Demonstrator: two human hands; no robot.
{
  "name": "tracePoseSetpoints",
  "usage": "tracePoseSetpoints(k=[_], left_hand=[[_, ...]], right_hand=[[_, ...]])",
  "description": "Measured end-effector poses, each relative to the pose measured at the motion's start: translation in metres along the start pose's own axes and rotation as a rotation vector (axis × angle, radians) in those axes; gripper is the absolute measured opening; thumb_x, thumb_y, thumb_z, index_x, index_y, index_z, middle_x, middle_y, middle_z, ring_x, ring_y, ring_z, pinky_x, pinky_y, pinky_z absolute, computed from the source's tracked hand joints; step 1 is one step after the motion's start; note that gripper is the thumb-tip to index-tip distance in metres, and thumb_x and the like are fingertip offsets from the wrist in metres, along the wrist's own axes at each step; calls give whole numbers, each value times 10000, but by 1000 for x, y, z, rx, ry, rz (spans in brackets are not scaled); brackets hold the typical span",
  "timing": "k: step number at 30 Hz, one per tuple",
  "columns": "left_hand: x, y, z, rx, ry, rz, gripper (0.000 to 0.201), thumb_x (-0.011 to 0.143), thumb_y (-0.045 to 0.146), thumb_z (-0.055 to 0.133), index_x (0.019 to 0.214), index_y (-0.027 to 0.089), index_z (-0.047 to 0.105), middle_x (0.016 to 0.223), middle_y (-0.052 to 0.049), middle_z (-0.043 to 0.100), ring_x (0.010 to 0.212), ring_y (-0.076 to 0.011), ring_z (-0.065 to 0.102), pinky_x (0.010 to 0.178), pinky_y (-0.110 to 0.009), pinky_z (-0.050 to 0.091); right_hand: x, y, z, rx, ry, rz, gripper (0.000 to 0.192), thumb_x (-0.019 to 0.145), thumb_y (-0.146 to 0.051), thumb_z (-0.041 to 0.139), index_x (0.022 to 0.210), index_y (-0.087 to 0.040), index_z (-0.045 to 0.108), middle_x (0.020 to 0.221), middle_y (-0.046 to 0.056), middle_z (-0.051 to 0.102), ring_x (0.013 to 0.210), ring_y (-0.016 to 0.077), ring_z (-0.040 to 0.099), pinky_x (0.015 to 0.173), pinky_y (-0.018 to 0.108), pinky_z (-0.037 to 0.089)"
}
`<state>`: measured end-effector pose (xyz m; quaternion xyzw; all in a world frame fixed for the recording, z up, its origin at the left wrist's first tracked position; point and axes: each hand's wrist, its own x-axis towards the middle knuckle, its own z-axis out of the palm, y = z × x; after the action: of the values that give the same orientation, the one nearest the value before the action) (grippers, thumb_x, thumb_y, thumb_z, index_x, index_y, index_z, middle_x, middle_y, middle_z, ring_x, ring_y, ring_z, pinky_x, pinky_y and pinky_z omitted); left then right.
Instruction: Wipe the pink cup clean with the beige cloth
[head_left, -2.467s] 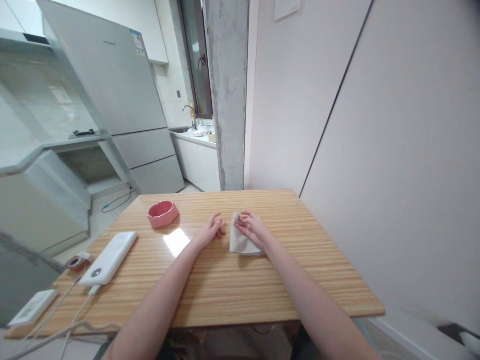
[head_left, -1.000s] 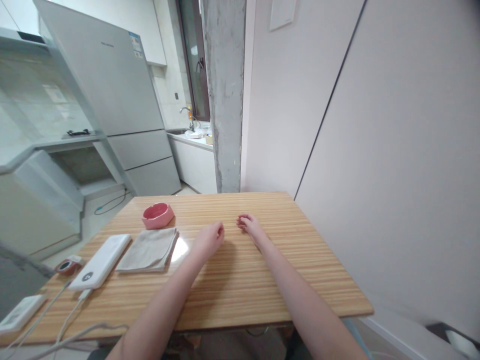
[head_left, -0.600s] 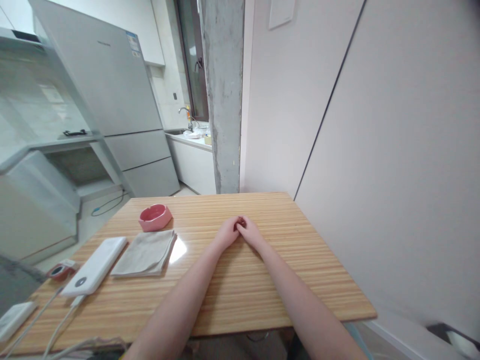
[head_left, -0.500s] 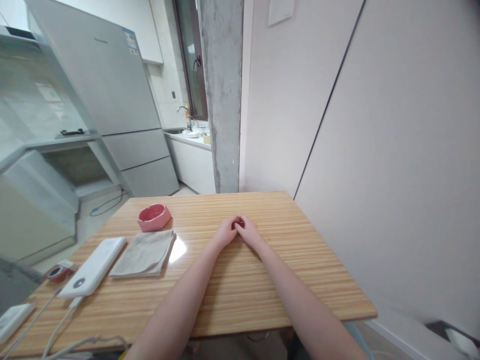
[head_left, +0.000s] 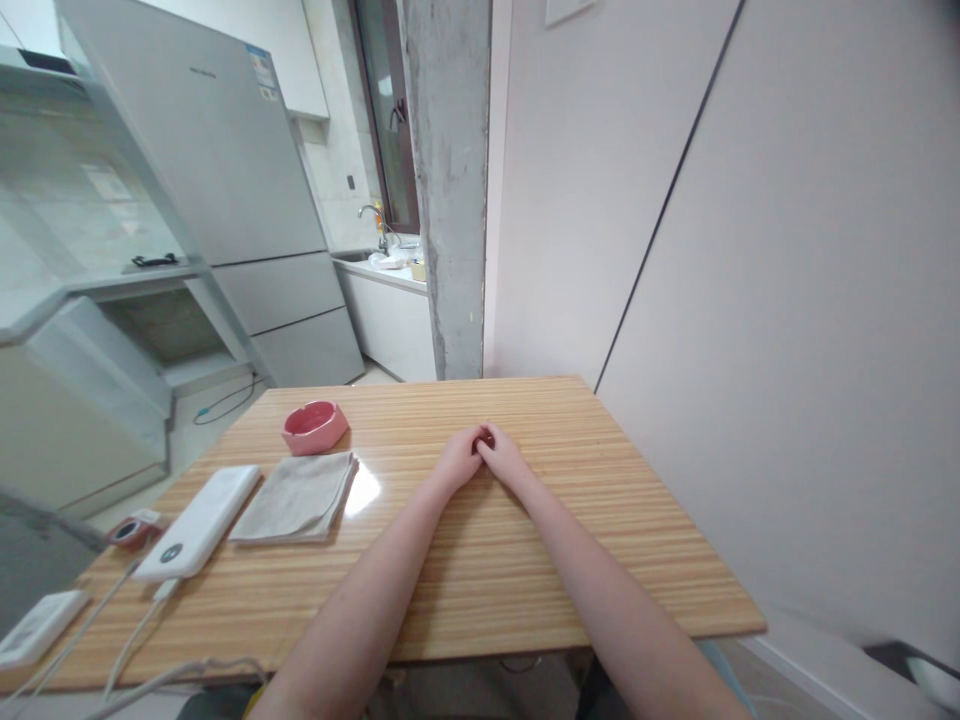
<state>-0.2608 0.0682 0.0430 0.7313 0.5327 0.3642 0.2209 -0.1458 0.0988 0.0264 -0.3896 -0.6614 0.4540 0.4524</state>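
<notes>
My left hand (head_left: 456, 458) and my right hand (head_left: 504, 457) rest on the wooden table (head_left: 480, 560) with their fingertips touching each other near the table's middle. Both have their fingers curled in and neither holds anything. A folded beige cloth (head_left: 297, 496) lies flat to the left of my left hand, a forearm's width away. A pink angular dish (head_left: 316, 426) stands just behind the cloth.
A white power bank (head_left: 199, 519) lies left of the cloth, with cables (head_left: 127, 640) running off the front left edge. A small red-ringed object (head_left: 133, 528) and a white device (head_left: 39, 626) sit at the far left. A wall runs along the table's right side.
The cloth, under my right hand 2.5 s ago, now lies folded left of the dish. My hands came together at the table's middle and have stayed joined for the last half second.
</notes>
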Motion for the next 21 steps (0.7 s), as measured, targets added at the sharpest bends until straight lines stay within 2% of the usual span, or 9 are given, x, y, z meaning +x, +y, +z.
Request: tracePoseSetpoints(k=[17, 19, 21], left_hand=[[1, -2, 4, 15, -10, 5, 384, 685, 24, 482, 1005, 159, 645, 1021, -79, 695, 961, -196, 614, 901, -326, 463], [3, -1, -3, 58, -52, 31, 356, 705, 38, 490, 999, 168, 643, 1020, -77, 693, 961, -194, 615, 888, -312, 462], [3, 1, -22, 191, -67, 12, 273, 750, 88, 499, 959, 178, 650, 979, -79, 692, 947, -203, 615, 881, -317, 455]], right_hand=[[1, 2, 0, -15, -9, -13, 208, 684, -139, 548, 853, -238, 616, 856, -6, 656, 843, 174, 584, 883, 362, 455], [2, 6, 0, 7, 0, -19, 192, 688, -165, 570, 857, -242, 622, 852, -6, 657, 843, 174, 589, 875, 359, 459], [2, 9, 1, 53, 6, 2, 172, 707, -224, 598, 876, -248, 622, 831, -7, 655, 814, 168, 597, 817, 339, 482]])
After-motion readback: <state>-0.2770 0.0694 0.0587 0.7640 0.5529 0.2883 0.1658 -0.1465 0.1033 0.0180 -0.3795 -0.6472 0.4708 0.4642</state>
